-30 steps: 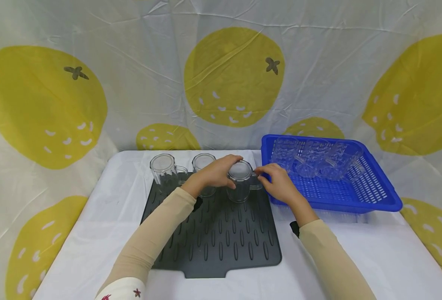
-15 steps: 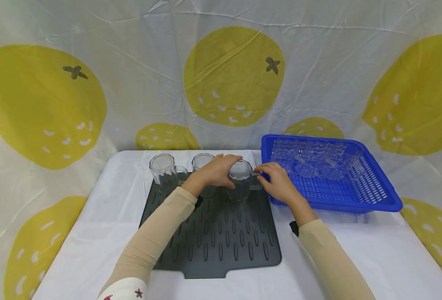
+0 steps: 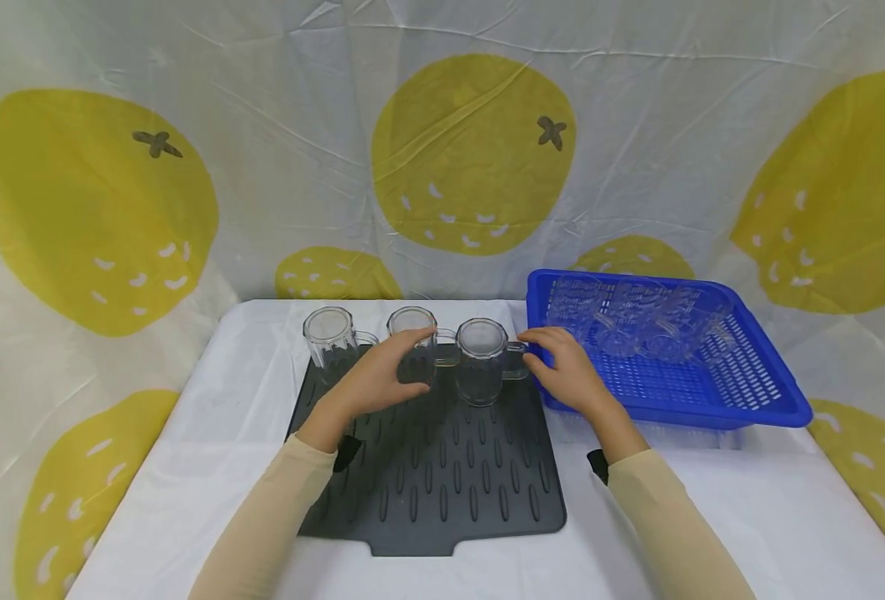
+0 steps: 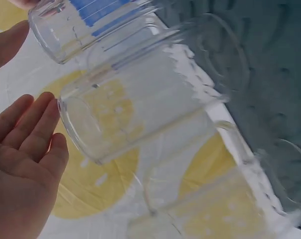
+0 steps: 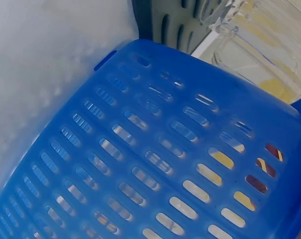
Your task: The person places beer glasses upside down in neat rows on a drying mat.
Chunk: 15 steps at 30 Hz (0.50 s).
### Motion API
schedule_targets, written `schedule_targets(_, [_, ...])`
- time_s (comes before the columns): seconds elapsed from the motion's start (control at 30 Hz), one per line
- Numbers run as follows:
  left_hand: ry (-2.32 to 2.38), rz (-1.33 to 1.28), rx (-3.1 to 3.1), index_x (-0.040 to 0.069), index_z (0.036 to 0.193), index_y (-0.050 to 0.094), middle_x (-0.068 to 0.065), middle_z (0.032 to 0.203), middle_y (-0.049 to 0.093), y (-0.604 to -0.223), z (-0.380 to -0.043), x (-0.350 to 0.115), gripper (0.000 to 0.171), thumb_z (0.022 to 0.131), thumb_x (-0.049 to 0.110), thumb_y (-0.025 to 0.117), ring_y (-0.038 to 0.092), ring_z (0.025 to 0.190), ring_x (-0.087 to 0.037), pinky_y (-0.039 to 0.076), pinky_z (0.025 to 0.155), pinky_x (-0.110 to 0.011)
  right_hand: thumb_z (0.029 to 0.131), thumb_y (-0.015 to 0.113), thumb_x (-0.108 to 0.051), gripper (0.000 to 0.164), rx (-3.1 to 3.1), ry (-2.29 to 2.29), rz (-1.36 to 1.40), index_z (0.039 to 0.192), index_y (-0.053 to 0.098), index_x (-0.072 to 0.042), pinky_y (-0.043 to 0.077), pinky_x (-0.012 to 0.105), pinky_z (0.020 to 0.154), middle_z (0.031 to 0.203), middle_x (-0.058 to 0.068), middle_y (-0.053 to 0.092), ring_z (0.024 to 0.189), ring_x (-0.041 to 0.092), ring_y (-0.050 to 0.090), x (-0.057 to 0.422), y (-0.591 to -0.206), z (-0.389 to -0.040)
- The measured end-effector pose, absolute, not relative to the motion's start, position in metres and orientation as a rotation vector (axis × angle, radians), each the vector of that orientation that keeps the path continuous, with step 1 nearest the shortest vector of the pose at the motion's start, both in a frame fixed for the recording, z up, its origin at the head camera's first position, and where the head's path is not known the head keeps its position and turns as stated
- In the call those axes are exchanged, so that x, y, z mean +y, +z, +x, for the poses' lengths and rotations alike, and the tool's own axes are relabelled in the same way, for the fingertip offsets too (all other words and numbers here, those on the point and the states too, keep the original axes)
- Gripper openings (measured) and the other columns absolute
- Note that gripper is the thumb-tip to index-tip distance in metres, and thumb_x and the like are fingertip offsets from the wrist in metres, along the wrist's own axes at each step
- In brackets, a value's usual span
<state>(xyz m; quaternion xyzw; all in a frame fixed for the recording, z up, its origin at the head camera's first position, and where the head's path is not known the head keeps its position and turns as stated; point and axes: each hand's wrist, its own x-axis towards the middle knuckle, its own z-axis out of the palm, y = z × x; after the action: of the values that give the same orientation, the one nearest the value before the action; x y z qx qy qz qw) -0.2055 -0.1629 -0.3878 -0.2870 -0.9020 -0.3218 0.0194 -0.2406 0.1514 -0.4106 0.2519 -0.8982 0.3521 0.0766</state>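
Three clear glass mugs stand in a row along the back of a black ridged drying mat (image 3: 427,500), apparently upside down: a left mug (image 3: 330,333), a middle mug (image 3: 415,320) and a right mug (image 3: 480,367). My left hand (image 3: 371,375) is in front of the middle mug, thumb and fingers spread, partly covering it in the head view. In the left wrist view, my open fingers (image 4: 38,124) are beside the end of a mug (image 4: 140,94). My right hand (image 3: 566,371) is at the right mug's handle, fingers loosely bent; contact there is unclear.
A blue perforated plastic basket (image 3: 757,415) stands to the right of the mat, with several clear glass mugs (image 3: 630,321) lying in it. A white cloth (image 3: 150,500) covers the table. Behind hangs a curtain (image 3: 277,167) with a yellow fruit print.
My left hand has let go of the right mug and moved left and toward me. My right hand has eased slightly off that mug's handle. The mugs stand where they were.
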Motion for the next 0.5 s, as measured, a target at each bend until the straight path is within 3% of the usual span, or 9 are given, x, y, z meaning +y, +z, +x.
schedule_targets(0.5, [-1.036,-0.625,-2.818,0.01,0.145,0.046,-0.012,0.146,0.047,-0.438,-0.12,-0.222,0.074,0.08,0.015,0.082,0.045,0.132,-0.035,0.043,0.1,-0.054,0.095,0.057,-0.006,0.028,-2.594,1.114,0.63,0.121,0.065,0.002,0.034,0.06,0.102,0.127,0.021,0.059,0.126,0.04,0.045,0.164,-0.411,-0.23])
